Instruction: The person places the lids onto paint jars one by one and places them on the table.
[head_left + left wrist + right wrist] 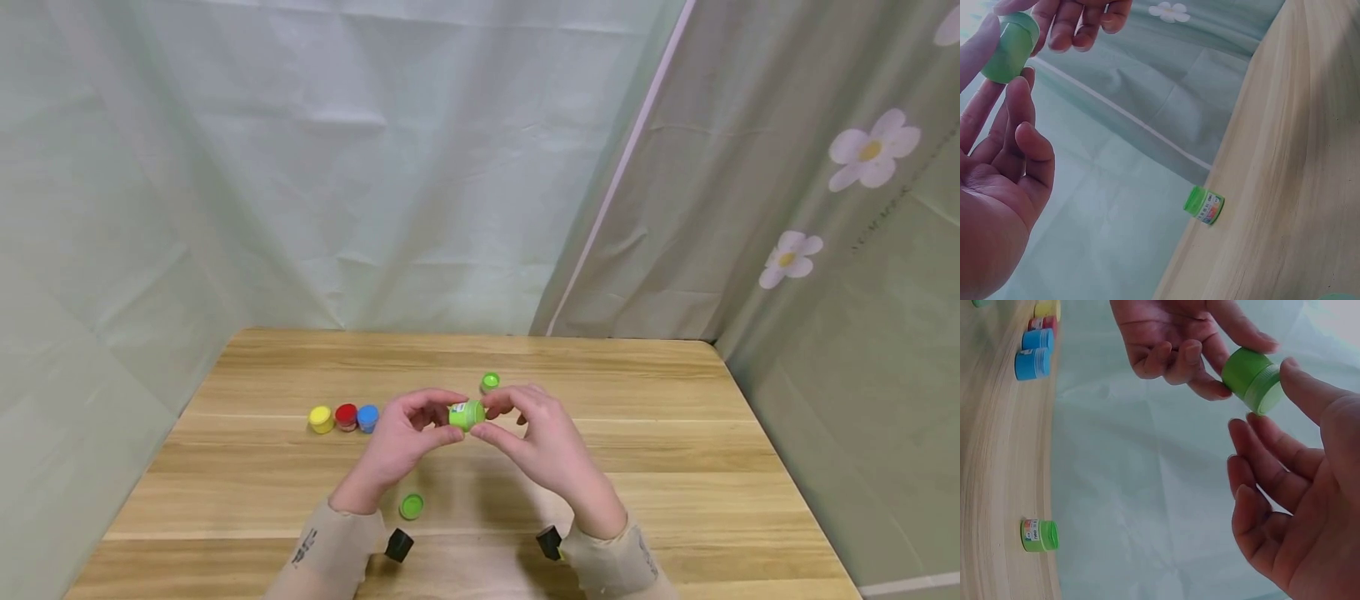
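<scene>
A small green jar (467,415) is held in the air between both hands, tilted on its side. My left hand (405,433) pinches its body between thumb and fingers. At the jar's ridged end, the thumb and a finger of my right hand (536,433) grip the rim; in the right wrist view this end (1266,390) faces the right palm. Another green jar (1205,205), with a printed label, stands at the back of the table, and its top looks open. Near my left wrist lies a round green lid (412,506).
On the left of the wooden table (225,500) stand a yellow jar (321,419), a red jar (347,417) and a blue jar (367,418). The right wrist view shows a second blue jar (1032,364) beside them. Curtains (420,167) hang behind the table.
</scene>
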Demonstrator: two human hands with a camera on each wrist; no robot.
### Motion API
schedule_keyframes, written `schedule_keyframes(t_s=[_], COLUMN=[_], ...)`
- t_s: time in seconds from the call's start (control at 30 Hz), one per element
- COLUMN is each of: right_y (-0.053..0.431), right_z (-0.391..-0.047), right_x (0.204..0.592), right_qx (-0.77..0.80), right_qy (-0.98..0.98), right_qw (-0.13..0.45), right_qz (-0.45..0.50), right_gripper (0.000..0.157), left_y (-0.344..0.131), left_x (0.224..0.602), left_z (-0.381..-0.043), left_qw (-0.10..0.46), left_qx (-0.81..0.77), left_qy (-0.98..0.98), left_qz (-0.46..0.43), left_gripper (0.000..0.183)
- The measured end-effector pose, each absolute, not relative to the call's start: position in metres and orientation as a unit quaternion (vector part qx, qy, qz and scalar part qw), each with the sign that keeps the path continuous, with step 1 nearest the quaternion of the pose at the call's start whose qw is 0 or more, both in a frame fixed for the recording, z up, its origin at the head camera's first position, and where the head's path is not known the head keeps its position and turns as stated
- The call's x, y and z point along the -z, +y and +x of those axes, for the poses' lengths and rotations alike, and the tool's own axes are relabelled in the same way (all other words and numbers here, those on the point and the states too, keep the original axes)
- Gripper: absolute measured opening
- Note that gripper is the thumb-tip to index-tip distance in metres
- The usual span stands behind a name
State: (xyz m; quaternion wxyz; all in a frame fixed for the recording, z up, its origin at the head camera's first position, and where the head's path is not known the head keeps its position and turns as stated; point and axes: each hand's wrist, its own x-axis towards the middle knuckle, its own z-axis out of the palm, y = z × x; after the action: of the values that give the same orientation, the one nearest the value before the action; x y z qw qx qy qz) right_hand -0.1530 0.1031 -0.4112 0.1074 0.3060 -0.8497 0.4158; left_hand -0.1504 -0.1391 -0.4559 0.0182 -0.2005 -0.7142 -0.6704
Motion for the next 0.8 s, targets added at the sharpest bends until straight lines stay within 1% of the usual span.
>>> schedule_keyframes(t_s=[0.07, 0.17, 0.27, 0.33, 0.47, 0.57, 0.8], right_y=[0.1029, 0.1033, 0.1038, 0.1042, 0.104, 0.1038, 0.1041], right_z=[-0.1535, -0.1543, -0.1547, -0.1548, -0.1551, -0.1553, -0.1567], right_x=[0.4115, 0.4117, 0.4119, 0.4121, 0.4118, 0.412, 0.4134], right_qx=[-0.416, -0.418, -0.418, -0.419, -0.423, -0.424, -0.423], right_qy=[-0.852, -0.85, -0.839, -0.828, -0.809, -0.805, -0.802], right_qw=[0.097, 0.086, 0.096, 0.111, 0.139, 0.148, 0.161], right_qz=[0.303, 0.309, 0.334, 0.354, 0.383, 0.388, 0.39], right_gripper=[0.031, 0.043, 0.053, 0.053, 0.044, 0.04, 0.038], left_y=[-0.1391, -0.1393, -0.1399, -0.1399, -0.1399, -0.1399, -0.1401], left_x=[0.456, 0.4553, 0.4538, 0.4533, 0.453, 0.453, 0.4539], left_z=[-0.1507, -0.1506, -0.1497, -0.1495, -0.1495, -0.1498, -0.1498], left_qw=[0.02, 0.021, 0.015, 0.008, 0.001, -0.001, 0.001], left_qx=[0.671, 0.675, 0.686, 0.693, 0.7, 0.7, 0.702], left_qy=[-0.715, -0.711, -0.703, -0.696, -0.687, -0.685, -0.682], left_qz=[-0.197, -0.195, -0.19, -0.19, -0.195, -0.202, -0.207], left_gripper=[0.031, 0.03, 0.03, 0.03, 0.03, 0.03, 0.03])
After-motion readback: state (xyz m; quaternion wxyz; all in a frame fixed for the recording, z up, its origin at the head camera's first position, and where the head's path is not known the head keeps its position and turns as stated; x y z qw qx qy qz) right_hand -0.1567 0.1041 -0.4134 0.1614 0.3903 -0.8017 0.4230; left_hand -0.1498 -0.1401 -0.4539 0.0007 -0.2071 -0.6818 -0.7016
